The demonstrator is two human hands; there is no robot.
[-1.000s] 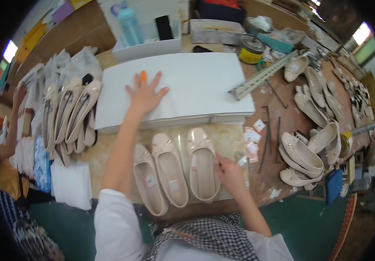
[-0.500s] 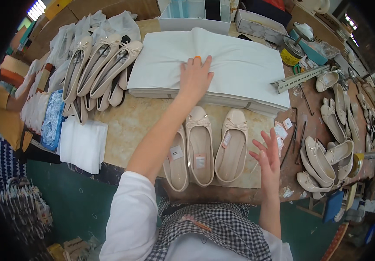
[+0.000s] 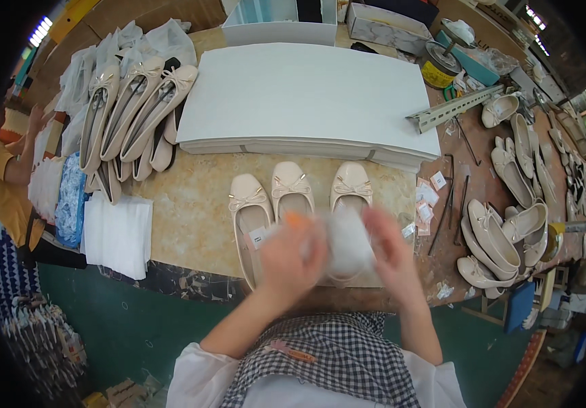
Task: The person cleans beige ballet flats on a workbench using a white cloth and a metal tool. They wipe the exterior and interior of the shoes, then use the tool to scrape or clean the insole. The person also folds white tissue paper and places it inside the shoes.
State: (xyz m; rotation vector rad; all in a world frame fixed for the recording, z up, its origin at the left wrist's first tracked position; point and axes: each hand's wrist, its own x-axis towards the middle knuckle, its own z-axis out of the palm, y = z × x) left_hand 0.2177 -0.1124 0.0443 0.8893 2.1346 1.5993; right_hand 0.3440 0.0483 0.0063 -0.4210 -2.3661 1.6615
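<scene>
A crumpled wad of white paper (image 3: 349, 246) is between my two hands, above the right-hand shoe, blurred by motion. My left hand (image 3: 291, 253), an orange cover on one finger, closes on its left side. From the other side my right hand (image 3: 393, 255) grips it, with smeared fingertips. Below lie three cream ballet flats with bows: a left shoe (image 3: 245, 204), a middle shoe (image 3: 288, 182) and a right shoe (image 3: 351, 182). My hands and the paper partly cover the middle and right ones. Behind them lies a thick stack of white paper sheets (image 3: 300, 95).
More cream flats (image 3: 133, 102) are piled at the left, beside folded white sheets (image 3: 117, 231). On the right lie a slotted metal bar (image 3: 456, 109), paper tags (image 3: 427, 197), thin metal rods (image 3: 449, 197) and loose flats (image 3: 490, 238). Another person (image 3: 14, 170) is at the far left.
My left hand has come back from the paper stack toward me. The wad now shows between my hands, and the stack's top lies smoother. A person has leaned into view at left.
</scene>
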